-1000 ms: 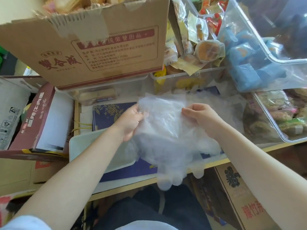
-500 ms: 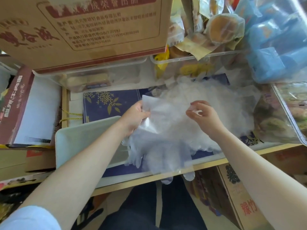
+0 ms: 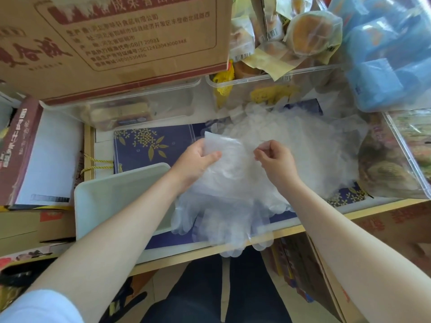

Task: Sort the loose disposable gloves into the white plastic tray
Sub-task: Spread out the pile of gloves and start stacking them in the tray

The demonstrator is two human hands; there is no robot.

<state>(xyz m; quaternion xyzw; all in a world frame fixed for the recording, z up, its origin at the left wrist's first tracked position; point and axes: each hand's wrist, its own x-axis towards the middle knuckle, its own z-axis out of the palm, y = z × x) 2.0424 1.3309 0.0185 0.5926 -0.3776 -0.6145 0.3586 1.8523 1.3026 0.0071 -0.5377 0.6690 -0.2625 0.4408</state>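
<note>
My left hand (image 3: 196, 159) grips the cuff end of a stack of clear disposable gloves (image 3: 224, 206), whose fingers hang over the table's front edge. My right hand (image 3: 276, 163) pinches thin film at the top right of the same stack, thumb and fingertips closed. Behind both hands lies a loose heap of more clear gloves (image 3: 298, 141) on the blue floral box. The white plastic tray (image 3: 112, 197) sits to the left, under my left forearm, with the stack's left edge overlapping its right rim.
A big cardboard box (image 3: 112, 43) looms at the back left over clear bins (image 3: 144, 110). More clear bins of wrapped snacks (image 3: 303, 38) and blue packets (image 3: 384, 54) crowd the back and right. A maroon box (image 3: 16, 145) stands left. The wooden table edge (image 3: 314, 227) runs in front.
The camera has tipped down and closer. The held stack has dropped lower onto the table beside the tray, and my right hand has shifted its pinch on the top edge.
</note>
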